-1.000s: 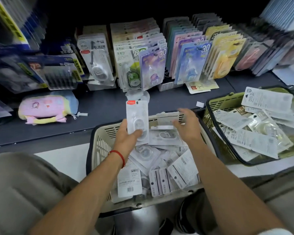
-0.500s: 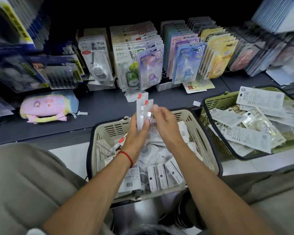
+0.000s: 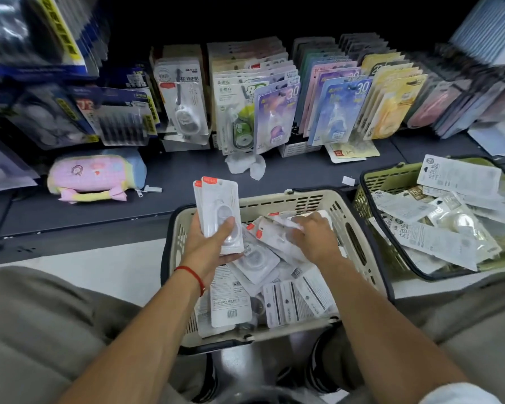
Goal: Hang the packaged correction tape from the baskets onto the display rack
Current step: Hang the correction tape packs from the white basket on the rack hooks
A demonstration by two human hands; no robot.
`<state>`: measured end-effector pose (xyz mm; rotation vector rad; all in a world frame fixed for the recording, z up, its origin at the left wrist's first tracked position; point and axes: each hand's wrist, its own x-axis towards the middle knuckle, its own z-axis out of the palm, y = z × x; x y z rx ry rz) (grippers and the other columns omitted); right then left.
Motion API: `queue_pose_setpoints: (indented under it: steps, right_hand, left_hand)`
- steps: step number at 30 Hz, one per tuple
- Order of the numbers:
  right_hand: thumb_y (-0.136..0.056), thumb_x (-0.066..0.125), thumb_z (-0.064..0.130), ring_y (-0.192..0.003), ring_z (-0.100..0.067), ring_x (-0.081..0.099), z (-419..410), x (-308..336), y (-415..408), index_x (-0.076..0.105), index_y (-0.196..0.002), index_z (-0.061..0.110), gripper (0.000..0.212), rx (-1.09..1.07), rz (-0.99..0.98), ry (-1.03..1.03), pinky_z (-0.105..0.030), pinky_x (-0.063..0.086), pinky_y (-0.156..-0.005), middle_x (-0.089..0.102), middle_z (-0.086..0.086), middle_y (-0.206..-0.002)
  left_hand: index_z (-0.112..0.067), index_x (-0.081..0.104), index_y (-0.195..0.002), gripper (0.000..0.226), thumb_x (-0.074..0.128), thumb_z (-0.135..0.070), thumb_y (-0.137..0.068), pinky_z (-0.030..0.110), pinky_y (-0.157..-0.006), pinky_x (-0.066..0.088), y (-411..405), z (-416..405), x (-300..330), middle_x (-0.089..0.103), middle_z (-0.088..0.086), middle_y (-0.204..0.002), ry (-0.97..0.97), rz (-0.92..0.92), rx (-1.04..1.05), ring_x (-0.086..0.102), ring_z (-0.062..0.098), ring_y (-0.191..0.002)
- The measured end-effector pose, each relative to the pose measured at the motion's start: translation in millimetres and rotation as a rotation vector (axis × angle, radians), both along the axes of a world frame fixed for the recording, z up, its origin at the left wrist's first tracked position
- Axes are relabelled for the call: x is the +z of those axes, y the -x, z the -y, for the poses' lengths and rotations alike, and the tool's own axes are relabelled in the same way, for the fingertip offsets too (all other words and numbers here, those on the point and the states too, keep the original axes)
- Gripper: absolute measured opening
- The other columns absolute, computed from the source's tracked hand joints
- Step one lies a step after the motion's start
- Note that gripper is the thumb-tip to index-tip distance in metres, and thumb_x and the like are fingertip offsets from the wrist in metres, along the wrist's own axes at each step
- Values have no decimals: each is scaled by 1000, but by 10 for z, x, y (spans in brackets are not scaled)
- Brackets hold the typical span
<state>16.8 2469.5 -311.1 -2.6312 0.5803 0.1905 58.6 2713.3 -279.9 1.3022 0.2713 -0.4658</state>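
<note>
While my left hand [image 3: 213, 246] holds a small stack of correction tape packs [image 3: 220, 214] upright above the beige basket [image 3: 359, 228], its grip is curled round their lower half, thumb across the front. The packs are white cards with an orange-red tab at the top corner and a clear blister showing a rounded dispenser; I can count two by their offset top edges, and cannot tell whether more sit behind. My right hand [image 3: 314, 237] is down inside the same basket, fingers bent onto a loose pack [image 3: 286, 223] in the heap; its grip looks closed round that pack's edge, though blur hides the fingertips. A red string [image 3: 191, 275] circles my left wrist.

There are two baskets: the beige one between my knees, filled with white packs lying face up and face down, too jumbled to count, and a green basket [image 3: 370, 182] to the right holding larger white printed packets [image 3: 432, 237]. Behind them, the display rack [image 3: 289, 97] carries rows of hanging packs in white, purple, blue and yellow. One pink pencil case [image 3: 94, 173] lies on the dark shelf [image 3: 187, 182].
</note>
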Motion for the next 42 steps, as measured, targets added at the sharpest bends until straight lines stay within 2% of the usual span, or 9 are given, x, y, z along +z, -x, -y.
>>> queue_pose_setpoints:
  steps: [5,11,17,20,25,28,33,37,42]
  right_hand:
    - [-112,45,27,-83,-26,67,203,222,206,67,-100,14,28,-275,361,-330,-28,52,-66,71,-7,-92]
    - [-110,50,28,-101,-16,74,-7,525,146,73,-100,24,25,-359,416,-742,-37,60,-87,79,-1,-108]
    - [-106,59,28,-79,7,66,-417,615,116,72,-108,19,16,-56,547,-394,-10,49,-65,69,17,-87]
    - [-102,63,32,-101,-2,67,-718,547,152,72,-129,22,30,141,492,-492,-25,57,-88,69,16,-114]
    - [-103,60,13,-112,-10,69,-637,489,68,77,-126,20,30,62,381,-781,-35,60,-94,75,8,-124]
    - [-105,60,19,-123,-20,64,-424,354,81,74,-128,17,27,-124,291,-516,-36,52,-105,71,0,-130]
    - [-95,66,60,-144,-33,42,-336,-9,263,43,-157,13,81,-124,-177,-215,-50,39,-117,49,-11,-155]
    - [-87,82,45,-126,-32,56,-182,-58,242,52,-147,8,76,-228,-68,-246,-42,50,-104,58,-15,-139]
    - [-91,82,20,-99,-29,70,53,107,260,62,-127,10,42,-396,145,-662,-32,55,-70,73,-12,-116]
  left_hand:
    - [-35,60,-135,46,79,-30,-93,54,-73,65,13,92,3,73,-1,-125,23,-20,17,74,26,-109]
    - [-40,59,-130,43,79,-34,-93,49,-72,66,102,309,102,74,-8,-121,18,28,-47,77,10,-96]
    - [-33,53,-139,47,74,-32,-96,50,-75,66,156,326,154,72,-4,-128,56,55,-10,76,14,-104]
    - [-28,51,-143,60,77,-39,-90,58,-85,63,163,280,168,73,3,-130,132,56,-19,75,25,-113]
    - [-13,57,-141,58,80,-5,-89,61,-91,60,52,127,61,73,16,-126,67,-1,70,73,36,-113]
    - [-13,64,-134,52,80,0,-87,60,-86,62,19,49,-16,76,14,-120,31,-66,142,75,34,-107]
    - [-20,61,-135,59,80,2,-83,62,-89,61,49,3,-39,75,13,-122,-39,-44,153,74,35,-109]
    - [-24,57,-135,61,79,2,-84,60,-85,63,27,-42,11,73,10,-122,-60,-16,182,74,33,-107]
    - [-27,61,-128,52,76,0,-86,49,-75,65,27,-37,93,75,4,-117,-50,-2,212,75,28,-103]
